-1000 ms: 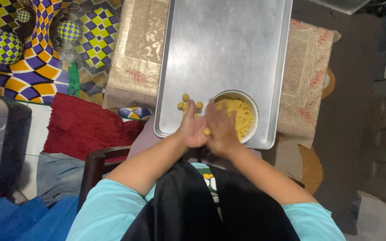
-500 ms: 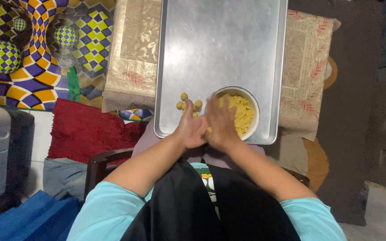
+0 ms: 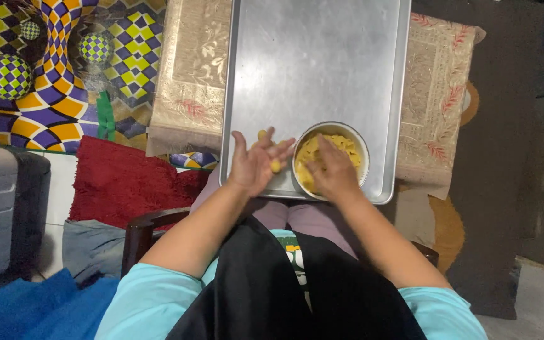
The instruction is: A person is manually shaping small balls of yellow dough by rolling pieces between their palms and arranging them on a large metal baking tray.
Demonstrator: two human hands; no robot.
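Dough (image 3: 335, 151) in bowl (image 3: 362, 143) under right hand's (image 3: 328, 173) pinching grip; left hand (image 3: 254, 164) released.

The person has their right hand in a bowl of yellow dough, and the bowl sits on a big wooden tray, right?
Not quite. The tray is shiny grey metal, not wood. The rest holds: in the head view the right hand reaches into the bowl of yellow dough, and the bowl sits on the big tray.

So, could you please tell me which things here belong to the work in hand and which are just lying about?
In use: metal tray, bowl of yellow dough, small dough balls, left hand, right hand.
Lying about: red mat, patterned rug, blue cloth.
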